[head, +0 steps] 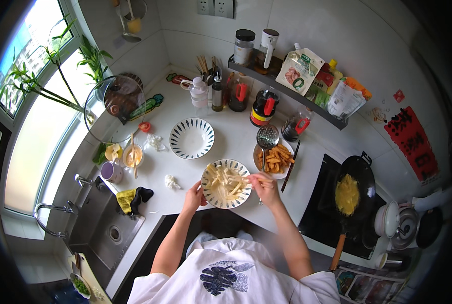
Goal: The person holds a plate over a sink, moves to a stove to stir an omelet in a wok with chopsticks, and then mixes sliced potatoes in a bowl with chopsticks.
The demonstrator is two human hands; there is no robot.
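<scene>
My left hand [194, 198] grips the left rim of a patterned bowl [231, 204] near the counter's front edge. Pale batter-coated strips [226, 181] lie in this bowl. At its right side, my right hand [263, 187] is closed on a thin utensil, perhaps chopsticks, whose tips reach into the strips and are blurred. A second patterned bowl [192, 138] stands behind and holds no food. To the right, a plate of browned fried strips [277, 159] has a slotted metal skimmer [267, 136] lying over it, with dark chopsticks [291, 167] beside it.
On the right, a wok [366, 178] with yellow food frying in oil [347, 195] sits on the black cooktop [321, 212], its wooden handle towards me. A sink [114, 231] is at left. Sauce bottles [262, 110] stand under a wall shelf [305, 100]. A small bowl [133, 155] and a mug [111, 172] stand left.
</scene>
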